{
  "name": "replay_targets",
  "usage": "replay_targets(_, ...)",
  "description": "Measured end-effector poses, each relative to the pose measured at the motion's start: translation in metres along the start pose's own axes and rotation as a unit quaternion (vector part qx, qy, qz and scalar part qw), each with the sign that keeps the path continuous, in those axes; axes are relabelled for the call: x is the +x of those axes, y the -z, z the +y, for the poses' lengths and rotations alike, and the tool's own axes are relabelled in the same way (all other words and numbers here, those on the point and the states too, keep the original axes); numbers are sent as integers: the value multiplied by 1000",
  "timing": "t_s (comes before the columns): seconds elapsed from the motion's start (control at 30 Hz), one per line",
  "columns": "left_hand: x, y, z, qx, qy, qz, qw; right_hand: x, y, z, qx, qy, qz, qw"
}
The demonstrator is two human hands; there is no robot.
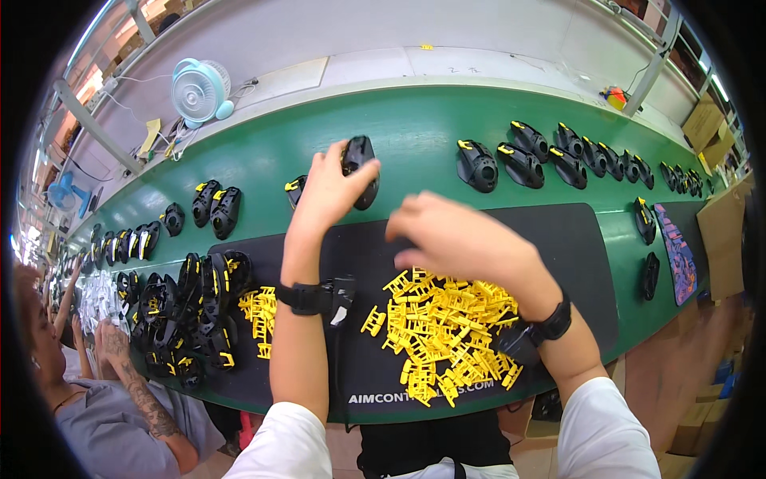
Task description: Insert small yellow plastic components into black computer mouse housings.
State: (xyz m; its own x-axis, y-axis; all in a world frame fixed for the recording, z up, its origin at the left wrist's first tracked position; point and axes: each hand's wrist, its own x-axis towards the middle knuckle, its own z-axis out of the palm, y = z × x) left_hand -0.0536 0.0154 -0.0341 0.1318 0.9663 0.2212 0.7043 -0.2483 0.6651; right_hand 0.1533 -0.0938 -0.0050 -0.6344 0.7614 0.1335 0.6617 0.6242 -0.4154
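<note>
My left hand [329,185] grips a black plastic shell [364,160] above the green bench, with thumb and fingers on either side of it. To its right, my right hand [455,238] hovers over the far edge of a pile of small yellow plastic clips [447,327]. Its fingers are bent and a little blurred, with a gap between them and the thumb; nothing shows in them. The pile lies on a black mat [558,239]. Just left of my left hand, another black shell with a yellow clip [295,190] is partly hidden.
More black shells [477,166] with yellow clips stand along the bench [415,120] to both sides. A heap of black shells [191,311] and a smaller clip pile [259,311] lie left of my forearm. A co-worker [120,415] sits at left. A light-blue fan [199,92] stands behind.
</note>
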Motion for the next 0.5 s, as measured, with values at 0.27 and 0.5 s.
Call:
replay_targets(0.27,-10,-29,-2,154,1,-33,988,5,-26,1,18,-24,-63,998)
replay_targets(0.5,-13,-11,25,133,12,-2,991,-9,4,13,55,-36,-119,991)
